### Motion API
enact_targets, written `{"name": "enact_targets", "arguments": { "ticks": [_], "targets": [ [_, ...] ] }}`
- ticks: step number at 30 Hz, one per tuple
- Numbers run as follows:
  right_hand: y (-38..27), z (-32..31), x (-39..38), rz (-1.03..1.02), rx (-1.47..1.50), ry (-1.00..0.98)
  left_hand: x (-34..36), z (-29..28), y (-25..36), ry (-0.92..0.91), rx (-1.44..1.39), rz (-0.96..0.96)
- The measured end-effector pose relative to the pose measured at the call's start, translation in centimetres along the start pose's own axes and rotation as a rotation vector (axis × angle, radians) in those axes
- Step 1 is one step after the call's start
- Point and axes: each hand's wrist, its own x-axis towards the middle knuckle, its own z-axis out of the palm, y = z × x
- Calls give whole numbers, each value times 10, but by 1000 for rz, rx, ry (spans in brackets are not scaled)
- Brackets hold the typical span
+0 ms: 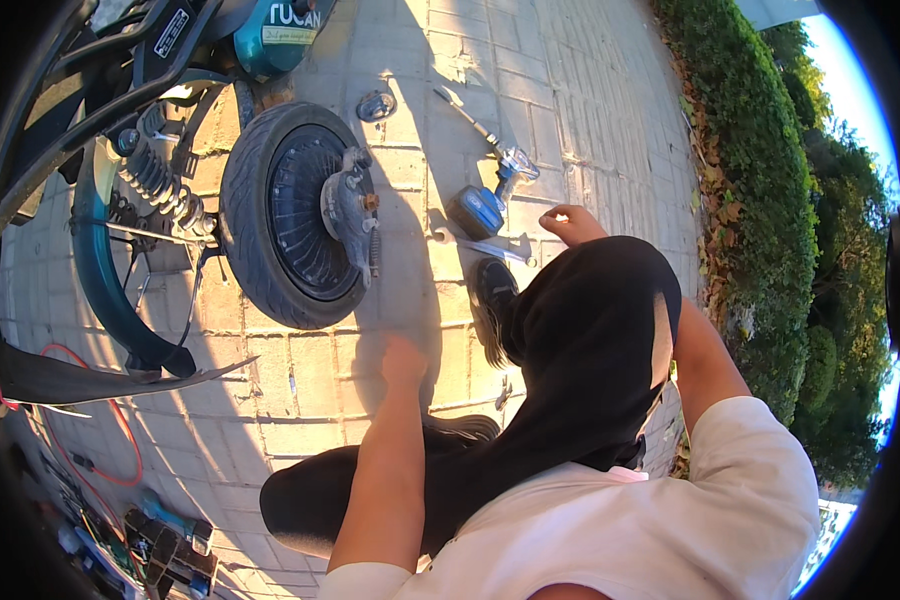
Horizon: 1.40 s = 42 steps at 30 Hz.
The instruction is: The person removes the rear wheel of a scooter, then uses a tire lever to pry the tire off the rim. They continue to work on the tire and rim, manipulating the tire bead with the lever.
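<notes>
My left hand (402,360) is low over the paving, in front of the wheel and apart from it. Motion blurs its fingers, so their state is hidden. To the right, beyond my raised knee, my right hand (572,225) has its fingers curled in toward the thumb; anything between them is too small to make out. Nearest to it are a blue cordless impact wrench (503,180) with a long extension and a combination wrench (490,247) on the ground. A black-tyred hub motor wheel (295,215) stands at left, with a grey brake assembly (347,212) on its side.
The scooter's dark frame (90,60), coil spring shock (160,185) and green fender (110,275) fill the left. A small round dark part (376,106) lies beyond the wheel. Tools and a tool box (170,550) sit lower left beside a red cable (125,440). A hedge (760,180) borders the right.
</notes>
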Motion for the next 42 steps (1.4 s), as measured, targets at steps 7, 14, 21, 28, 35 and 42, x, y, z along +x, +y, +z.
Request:
{"name": "enact_targets", "arguments": {
  "ticks": [7,14,21,28,35,42],
  "targets": [
    [21,57,138,279,-264,91,-11,22,11,-134,-116,-135],
    [75,121,197,587,496,160,4,23,6,-163,-597,-368],
    [148,71,279,471,461,462,-44,-145,-21,1090,-1178,-327],
    [179,2,346,360,-191,335,-71,-267,37,778,-667,-88],
    [-128,-13,324,-581,424,70,-135,-307,17,436,-362,9],
    [-431,-30,132,-1199,499,-49,-170,-269,-63,359,-193,-98]
  ]
}}
